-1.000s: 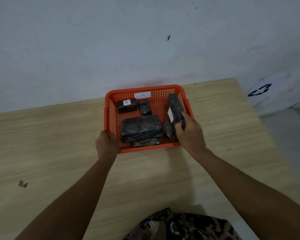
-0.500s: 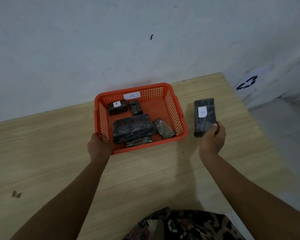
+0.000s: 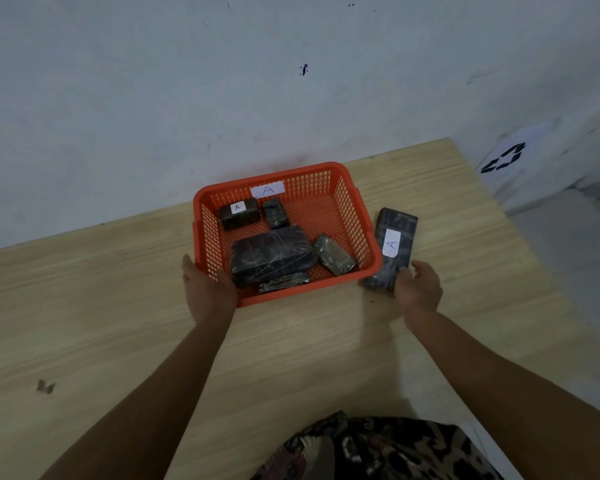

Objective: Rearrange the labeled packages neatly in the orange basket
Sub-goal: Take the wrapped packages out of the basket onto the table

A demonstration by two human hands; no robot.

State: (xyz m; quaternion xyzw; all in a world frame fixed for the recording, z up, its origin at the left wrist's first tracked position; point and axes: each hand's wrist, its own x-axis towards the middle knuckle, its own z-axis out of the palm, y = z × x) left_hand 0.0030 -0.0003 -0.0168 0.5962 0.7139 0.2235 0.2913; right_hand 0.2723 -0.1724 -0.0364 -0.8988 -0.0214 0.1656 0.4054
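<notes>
1. Five dark wrapped packages sit inside the orange basket (image 3: 361, 216) on the wooden table (image 3: 118, 306): a small labeled package (image 3: 238, 213) at the back left, a smaller one (image 3: 275, 213) just beside it, a big flat package (image 3: 272, 257) in the middle, a thin one (image 3: 284, 282) along the front wall, and a tilted greenish one (image 3: 334, 254) to the right.
2. Sixth one, the long package (image 3: 394, 249) with a white "A" sticker, lies on the table just outside the basket's right wall.
3. Left hand (image 3: 207, 292) is wrapped over the basket's front-left corner, fingers curled on the rim.
4. Right hand (image 3: 418, 287) is at the near end of the long package, fingers loosely curled and touching it (can't tell if it's really gripping).
5. Basket's back wall has its own "A" tag (image 3: 267, 189).
</notes>
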